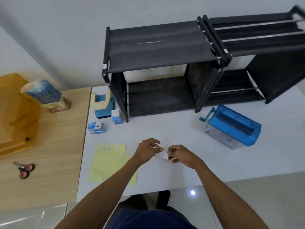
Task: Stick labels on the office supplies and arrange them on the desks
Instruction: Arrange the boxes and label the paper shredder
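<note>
1. We judge the task to be at an early stage. The punch (103,104), the sharpener (116,118), the staple boxes (95,128) and the shredder (231,126) stand loose on the white desk (165,129), and none of them is in the rack (158,52).
2. The supplies are too small in view to tell whether any already bears a label.
3. The scissors (24,170) lie on the wood desk (54,146), well apart from the rest.
4. The step in hand concerns one label (163,155), held just above the white desk near its front edge.
5. Our left hand (147,151) pinches the label's left end and our right hand (180,156) pinches its right end. The hands are close together, joined only by the label.
6. The yellow sheet (107,164) lies flat just left of the left hand, partly under that forearm. The shredder is the nearest supply on the right.
</note>
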### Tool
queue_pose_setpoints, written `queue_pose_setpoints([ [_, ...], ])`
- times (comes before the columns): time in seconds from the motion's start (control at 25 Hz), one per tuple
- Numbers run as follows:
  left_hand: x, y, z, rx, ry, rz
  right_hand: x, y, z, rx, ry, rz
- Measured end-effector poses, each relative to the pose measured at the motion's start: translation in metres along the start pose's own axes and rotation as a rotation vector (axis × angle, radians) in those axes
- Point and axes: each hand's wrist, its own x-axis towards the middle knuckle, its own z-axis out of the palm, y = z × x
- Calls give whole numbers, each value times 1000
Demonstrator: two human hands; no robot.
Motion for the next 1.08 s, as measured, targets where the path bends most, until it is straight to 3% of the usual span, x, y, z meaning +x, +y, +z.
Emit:
queue_pose_setpoints([
  [0.36,27,20,31,-26,19,20,-14,21,-8,443,292,-79],
  [0.88,72,42,67,6,-210,142,2,38,-23,295,799,-163],
  [1.08,87,83,92,172,-150,217,-24,60,-60,275,1021,-109],
])
